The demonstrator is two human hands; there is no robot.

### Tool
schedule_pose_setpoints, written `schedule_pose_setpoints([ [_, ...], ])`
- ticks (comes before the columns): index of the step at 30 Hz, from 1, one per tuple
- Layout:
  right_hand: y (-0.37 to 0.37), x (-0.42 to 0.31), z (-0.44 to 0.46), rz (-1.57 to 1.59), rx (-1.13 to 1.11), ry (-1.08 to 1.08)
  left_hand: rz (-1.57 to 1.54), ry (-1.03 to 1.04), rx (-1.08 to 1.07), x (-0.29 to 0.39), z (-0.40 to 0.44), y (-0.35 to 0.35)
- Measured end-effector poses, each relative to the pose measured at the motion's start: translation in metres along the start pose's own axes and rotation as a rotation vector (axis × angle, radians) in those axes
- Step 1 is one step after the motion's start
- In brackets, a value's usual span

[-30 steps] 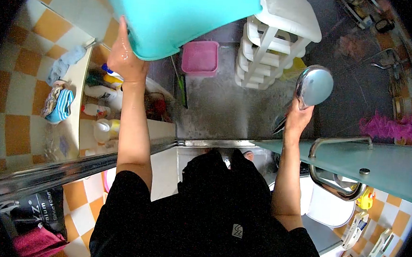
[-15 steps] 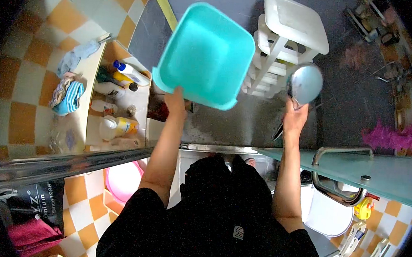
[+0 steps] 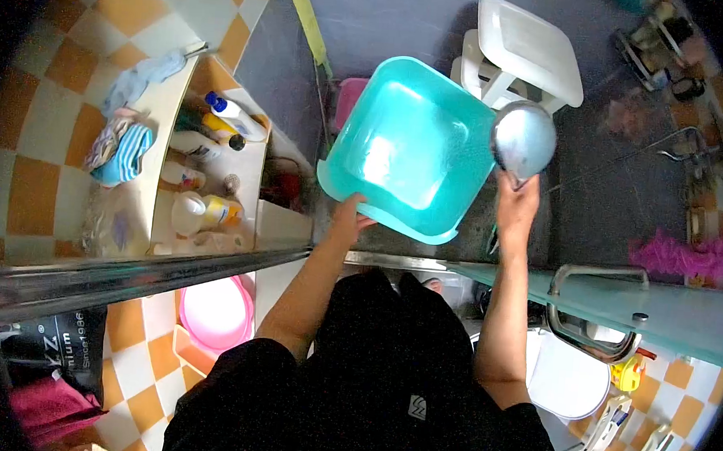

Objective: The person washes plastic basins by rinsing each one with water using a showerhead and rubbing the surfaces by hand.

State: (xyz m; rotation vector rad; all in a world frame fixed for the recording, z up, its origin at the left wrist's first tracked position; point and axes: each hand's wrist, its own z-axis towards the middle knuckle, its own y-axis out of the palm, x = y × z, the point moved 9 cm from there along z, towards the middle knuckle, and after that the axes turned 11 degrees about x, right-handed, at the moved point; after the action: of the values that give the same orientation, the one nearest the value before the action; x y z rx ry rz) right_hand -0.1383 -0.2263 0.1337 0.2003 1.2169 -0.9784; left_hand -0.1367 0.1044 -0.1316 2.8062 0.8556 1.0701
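Observation:
A turquoise plastic basin (image 3: 421, 146) is held by its near rim in my left hand (image 3: 349, 218), fingers closed round the edge. Its inside faces up toward me and has shiny, wet-looking patches. My right hand (image 3: 517, 207) grips the handle of a silver shower head (image 3: 524, 140), which is at the basin's right edge. The handle is mostly hidden by the fingers, and I cannot tell whether water is running. Behind the basin and shower head stands a white plastic rack (image 3: 532, 45), partly covered by them.
Bottles (image 3: 203, 214) fill a shelf unit on the left, with cloths (image 3: 123, 154) on top. A glass door with a metal handle (image 3: 553, 298) is at right. Behind it are a white toilet lid (image 3: 569, 374) and, at left, a pink basin (image 3: 217, 312). A magenta bath puff (image 3: 682, 256) lies far right.
The turquoise basin has come nearer and to the right with my left hand, its inside now more level. The shower head has shifted slightly left. A pink object shows behind the basin.

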Motion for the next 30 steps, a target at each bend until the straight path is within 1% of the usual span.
schedule_pose_setpoints([
  [1, -0.008, -0.002, 0.007, 0.027, 0.032, -0.032, 0.003, -0.017, -0.018, 0.001, 0.004, -0.003],
  [2, -0.016, 0.006, 0.014, -0.007, 0.063, 0.055, 0.006, -0.033, -0.036, 0.001, 0.007, -0.004],
  [3, -0.021, 0.004, 0.022, -0.041, 0.087, -0.002, 0.031, -0.024, -0.055, 0.005, 0.004, -0.003],
  [5, -0.026, -0.02, 0.027, 0.027, 0.107, 0.026, 0.084, -0.006, -0.093, 0.012, -0.006, 0.002],
  [8, -0.01, -0.007, 0.024, 0.072, -0.038, 0.12, 0.123, 0.074, -0.038, 0.012, 0.006, -0.001],
  [9, -0.008, -0.02, 0.019, 0.02, -0.035, 0.059, 0.104, 0.157, -0.021, 0.018, 0.003, 0.001],
  [11, 0.0, -0.02, 0.007, 0.086, -0.051, -0.035, 0.064, 0.323, 0.016, 0.027, -0.003, 0.005],
  [12, -0.004, -0.029, 0.003, -0.019, -0.023, -0.01, 0.145, 0.496, 0.07, 0.042, -0.011, 0.006],
  [13, -0.007, -0.025, 0.001, -0.059, 0.02, -0.01, 0.226, 0.669, 0.124, 0.058, -0.019, 0.006],
  [15, -0.014, 0.0, -0.003, -0.14, 0.107, -0.009, 0.39, 0.96, 0.222, 0.089, -0.035, 0.009],
  [16, -0.015, 0.027, -0.005, -0.067, 0.126, 0.175, 0.471, 1.077, 0.263, 0.105, -0.04, 0.008],
  [17, -0.02, 0.038, -0.005, -0.076, 0.151, 0.171, 0.552, 1.194, 0.302, 0.118, -0.047, 0.009],
  [19, -0.029, 0.041, -0.007, -0.09, 0.201, 0.16, 0.561, 1.462, 0.331, 0.162, -0.098, 0.019],
  [20, -0.031, 0.039, -0.008, -0.029, 0.215, 0.162, 0.563, 1.598, 0.347, 0.183, -0.124, 0.023],
  [23, -0.03, 0.035, -0.012, 0.044, 0.223, 0.165, 0.76, 1.719, 0.399, 0.224, -0.138, 0.027],
  [25, -0.021, 0.037, -0.013, -0.035, 0.175, 0.107, 0.724, 1.9, 0.329, 0.244, -0.154, 0.03],
  [26, -0.016, 0.041, -0.017, -0.049, 0.133, 0.166, 0.703, 1.989, 0.29, 0.249, -0.162, 0.034],
  [27, -0.011, 0.032, -0.02, -0.064, 0.089, 0.224, 0.722, 2.033, 0.248, 0.251, -0.166, 0.04],
  [29, 0.007, -0.022, -0.024, 0.03, 0.027, 0.19, 0.757, 2.121, 0.164, 0.252, -0.173, 0.051],
  [30, 0.021, -0.011, -0.024, 0.023, -0.021, 0.137, 0.761, 2.128, 0.113, 0.249, -0.167, 0.056],
])
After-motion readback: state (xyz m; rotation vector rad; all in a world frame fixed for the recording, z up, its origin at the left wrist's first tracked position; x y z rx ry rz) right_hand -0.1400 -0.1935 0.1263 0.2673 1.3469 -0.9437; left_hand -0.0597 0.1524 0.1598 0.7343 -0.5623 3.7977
